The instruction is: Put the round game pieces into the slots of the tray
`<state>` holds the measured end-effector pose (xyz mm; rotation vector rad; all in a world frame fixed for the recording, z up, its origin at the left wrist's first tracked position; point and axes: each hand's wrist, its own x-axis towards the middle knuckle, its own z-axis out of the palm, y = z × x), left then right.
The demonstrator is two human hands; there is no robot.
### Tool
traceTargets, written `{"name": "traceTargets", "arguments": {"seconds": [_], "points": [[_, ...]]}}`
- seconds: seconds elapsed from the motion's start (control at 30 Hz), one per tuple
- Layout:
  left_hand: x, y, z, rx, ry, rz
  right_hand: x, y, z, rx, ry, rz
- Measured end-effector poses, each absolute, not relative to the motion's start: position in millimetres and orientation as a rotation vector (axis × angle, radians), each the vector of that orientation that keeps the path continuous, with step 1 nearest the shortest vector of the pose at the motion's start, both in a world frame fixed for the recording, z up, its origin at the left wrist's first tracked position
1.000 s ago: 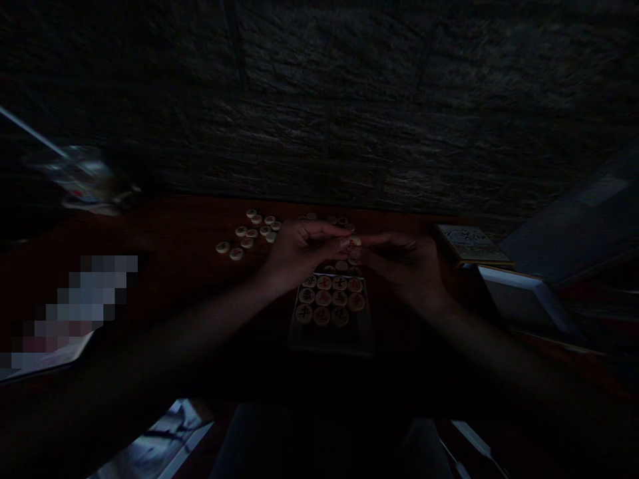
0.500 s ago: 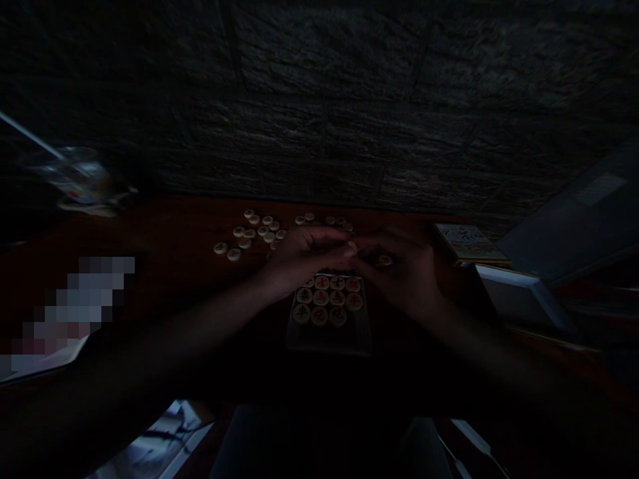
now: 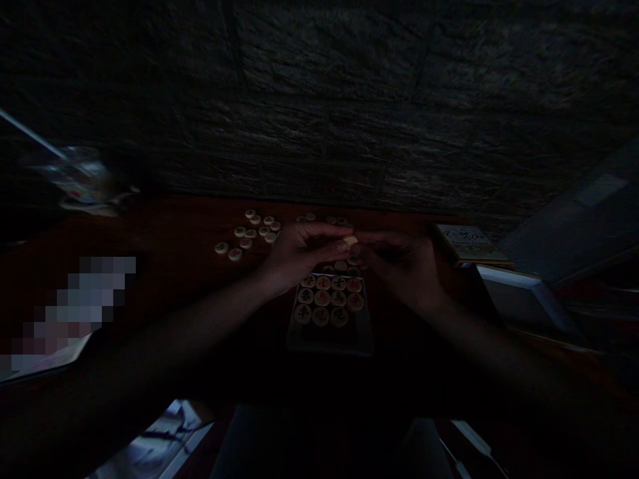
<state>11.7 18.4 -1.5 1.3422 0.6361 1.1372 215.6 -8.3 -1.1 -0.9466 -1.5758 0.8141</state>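
Note:
The scene is dark. Above the far edge of a shallow box tray [image 3: 329,339], my left hand [image 3: 299,256] pinches a pale round xiangqi piece [image 3: 351,240] between thumb and fingers. From the other side, the fingertips of my right hand [image 3: 409,266] close on the same piece. Its marked face cannot be read. Rows of xiangqi pieces [image 3: 322,298] with red and black characters lie face up in the tray. Several more pieces [image 3: 340,265] show just beyond it, partly covered by my hands.
Loose xiangqi pieces [image 3: 245,243] are scattered on the reddish table [image 3: 174,226] to the left and behind my hands. On the right are a printed box [image 3: 469,241] and an open lid or tray [image 3: 519,299]. A plastic cup [image 3: 82,176] stands far left, and a stone wall [image 3: 319,120] rises behind.
My right fingers have shifted slightly, and the piece between both hands now shows more clearly. A small yellowish object seen by my right palm is no longer visible. The tray's pieces stay put.

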Motion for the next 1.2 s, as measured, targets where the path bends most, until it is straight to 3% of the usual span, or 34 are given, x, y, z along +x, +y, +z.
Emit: {"name": "traceTargets", "arguments": {"seconds": [1.2], "points": [[14.4,11.3,3.4,1.430,0.723,1.112,207.3,-9.2,7.3,-0.867,-1.418,1.095]]}}
